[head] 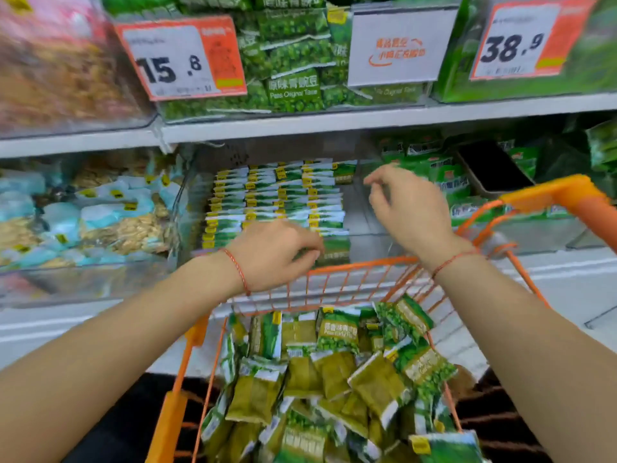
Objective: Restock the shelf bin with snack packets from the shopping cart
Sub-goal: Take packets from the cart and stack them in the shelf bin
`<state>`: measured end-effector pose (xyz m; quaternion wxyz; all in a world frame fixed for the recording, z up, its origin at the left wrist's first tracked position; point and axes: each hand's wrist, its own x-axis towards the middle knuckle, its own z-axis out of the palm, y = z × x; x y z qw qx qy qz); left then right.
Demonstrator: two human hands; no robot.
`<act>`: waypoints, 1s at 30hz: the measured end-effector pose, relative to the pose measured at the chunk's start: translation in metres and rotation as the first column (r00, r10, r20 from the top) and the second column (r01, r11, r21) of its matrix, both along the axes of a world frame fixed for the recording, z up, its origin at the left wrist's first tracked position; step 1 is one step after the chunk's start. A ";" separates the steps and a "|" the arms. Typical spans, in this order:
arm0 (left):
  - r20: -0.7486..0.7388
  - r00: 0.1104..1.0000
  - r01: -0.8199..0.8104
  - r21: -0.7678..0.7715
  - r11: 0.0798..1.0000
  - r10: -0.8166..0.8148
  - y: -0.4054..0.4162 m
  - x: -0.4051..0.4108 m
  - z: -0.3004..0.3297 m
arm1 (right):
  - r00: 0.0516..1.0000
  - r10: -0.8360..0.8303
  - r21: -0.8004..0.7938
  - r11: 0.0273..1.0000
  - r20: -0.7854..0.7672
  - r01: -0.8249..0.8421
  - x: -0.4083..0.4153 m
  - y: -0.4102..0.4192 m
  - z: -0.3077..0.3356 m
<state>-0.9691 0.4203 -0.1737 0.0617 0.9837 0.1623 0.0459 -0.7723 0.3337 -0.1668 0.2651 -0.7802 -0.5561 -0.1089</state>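
Note:
A clear shelf bin (359, 212) on the lower shelf holds neat rows of green and white snack packets (277, 195). Below it, an orange shopping cart (350, 279) carries a loose heap of green snack packets (337, 372). My left hand (273, 252) hovers over the bin's front edge, fingers curled downward and touching the front row of packets. My right hand (410, 202) is raised over the bin's right side, fingers loosely curled and holding nothing.
A neighbouring bin (83, 212) of pale blue packets sits to the left. More green packets (447, 175) fill the bin to the right. The upper shelf holds green pea packets (293, 61) behind price tags 15.8 (180, 58) and 38.9 (517, 41). The cart handle (567, 192) rises at right.

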 end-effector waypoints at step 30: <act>-0.187 0.920 -0.315 -0.877 0.364 0.345 -0.068 -0.059 -0.047 | 0.886 0.449 -0.903 0.418 0.114 -0.096 -0.077 -0.090 -0.043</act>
